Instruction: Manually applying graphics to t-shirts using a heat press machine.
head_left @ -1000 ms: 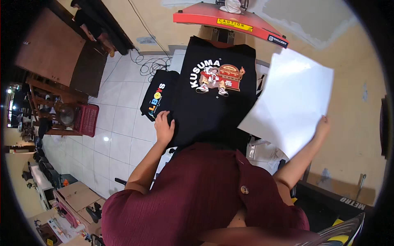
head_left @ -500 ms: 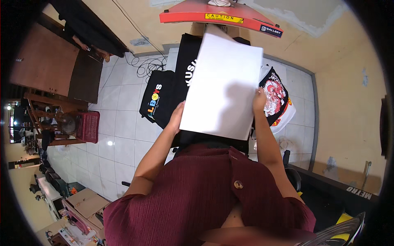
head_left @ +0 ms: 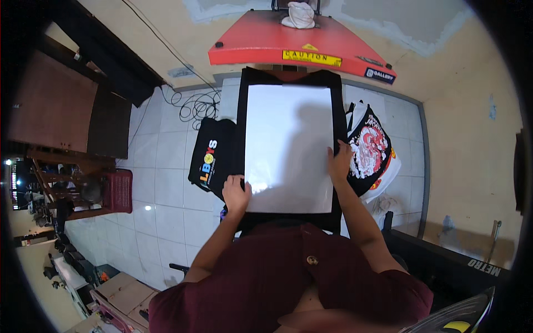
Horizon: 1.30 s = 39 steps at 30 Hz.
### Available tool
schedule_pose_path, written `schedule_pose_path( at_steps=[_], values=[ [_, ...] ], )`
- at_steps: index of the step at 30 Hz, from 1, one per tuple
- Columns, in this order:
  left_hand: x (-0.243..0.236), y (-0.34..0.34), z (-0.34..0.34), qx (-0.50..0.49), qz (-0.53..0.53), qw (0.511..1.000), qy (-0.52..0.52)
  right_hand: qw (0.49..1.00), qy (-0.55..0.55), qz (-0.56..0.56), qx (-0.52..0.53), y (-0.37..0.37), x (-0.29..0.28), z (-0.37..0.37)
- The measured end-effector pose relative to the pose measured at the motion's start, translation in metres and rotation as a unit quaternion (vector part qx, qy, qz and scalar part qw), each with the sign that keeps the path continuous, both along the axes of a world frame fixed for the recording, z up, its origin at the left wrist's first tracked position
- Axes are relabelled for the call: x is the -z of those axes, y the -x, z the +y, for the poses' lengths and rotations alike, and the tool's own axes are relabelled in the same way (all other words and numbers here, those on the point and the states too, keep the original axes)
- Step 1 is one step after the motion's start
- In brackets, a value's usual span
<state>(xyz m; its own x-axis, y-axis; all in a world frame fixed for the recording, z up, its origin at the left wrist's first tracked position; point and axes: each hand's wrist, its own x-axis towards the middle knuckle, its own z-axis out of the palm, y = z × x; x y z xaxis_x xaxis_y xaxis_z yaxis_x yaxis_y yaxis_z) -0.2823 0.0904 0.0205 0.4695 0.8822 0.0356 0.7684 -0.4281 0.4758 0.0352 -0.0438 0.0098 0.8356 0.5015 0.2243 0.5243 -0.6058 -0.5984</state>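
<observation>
Black garment (head_left: 338,105): laid flat, a dark border around the white sheet (head_left: 288,147).
White sheet: flat on that garment.
Folded black bundle (head_left: 214,156): just left, bright print.
Right hand (head_left: 340,162): at sheet's right edge, fingers and thumb apart.
Left hand (head_left: 237,194): at left edge; fingers bent, I can't tell whether they grip.

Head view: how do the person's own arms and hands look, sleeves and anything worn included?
The left hand and right hand are bare, with no gloves. The forearms are uncovered, and no watch or bracelet shows on them. The short sleeves are plain dark maroon, part of a matching top with a round brownish button.
</observation>
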Motion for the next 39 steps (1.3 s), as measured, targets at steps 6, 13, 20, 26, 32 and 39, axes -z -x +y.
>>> schedule_pose_path(
  at_steps=[6, 13, 20, 26, 32, 39],
  values=[
    [0.011, 0.012, -0.002, 0.016, 0.022, 0.992, -0.126, 0.897, -0.232, -0.283, -0.247, 0.022, -0.214, 0.098],
    [0.023, 0.017, -0.004, 0.037, -0.066, 0.996, -0.040, 0.940, 0.153, -0.243, -0.183, -0.112, -0.316, 0.349],
    [0.017, 0.007, 0.000, 0.073, -0.045, 0.996, -0.036, 0.939, 0.172, -0.262, -0.141, -0.201, -0.249, 0.363],
    [0.029, 0.031, -0.007, 0.015, -0.052, 0.998, 0.016, 0.927, -0.145, -0.242, -0.247, 0.037, -0.317, 0.129],
    [0.018, 0.027, -0.012, -0.025, -0.120, 0.978, 0.171, 0.959, 0.077, 0.033, -0.271, 0.095, -0.104, -0.015],
    [0.039, 0.039, -0.028, -0.033, -0.097, 0.990, 0.097, 0.945, 0.147, -0.010, -0.291, 0.111, -0.038, -0.056]
  ],
)
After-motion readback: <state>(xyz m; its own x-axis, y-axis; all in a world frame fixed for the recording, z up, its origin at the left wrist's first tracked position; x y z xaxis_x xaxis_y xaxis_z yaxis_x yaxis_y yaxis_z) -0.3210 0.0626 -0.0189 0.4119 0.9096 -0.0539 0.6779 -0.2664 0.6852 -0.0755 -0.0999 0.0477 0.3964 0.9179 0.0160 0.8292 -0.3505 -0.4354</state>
